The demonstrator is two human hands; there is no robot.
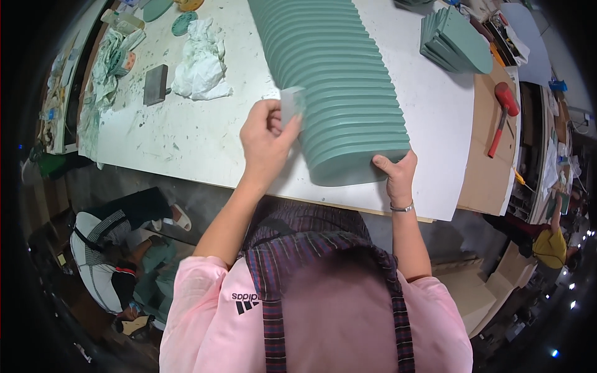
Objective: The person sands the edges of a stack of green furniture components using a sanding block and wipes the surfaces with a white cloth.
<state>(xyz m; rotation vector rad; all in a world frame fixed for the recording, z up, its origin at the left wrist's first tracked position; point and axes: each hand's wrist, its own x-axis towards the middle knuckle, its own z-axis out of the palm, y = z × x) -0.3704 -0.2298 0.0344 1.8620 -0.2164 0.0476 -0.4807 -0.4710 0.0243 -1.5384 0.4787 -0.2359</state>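
A long row of green sole-shaped pieces (342, 87) lies overlapped like shingles on the white tabletop, its nearest rounded end close to the table's front edge. Pinched between the thumb and fingers of my left hand (268, 133) is a small translucent whitish plastic piece (291, 107), perhaps a scraper. It touches or nearly touches the row's left side. My right hand (401, 171) grips the near right corner of the row, thumb over the front piece. Its other fingers are mostly hidden behind the side.
Left on the white table (205, 143) are a crumpled white cloth (202, 62), a dark block (155, 85) and stained rags (112, 62). To the right lie more green pieces (457, 40) and a red mallet (507, 102) on brown cardboard (482, 143). People (102, 248) work nearby.
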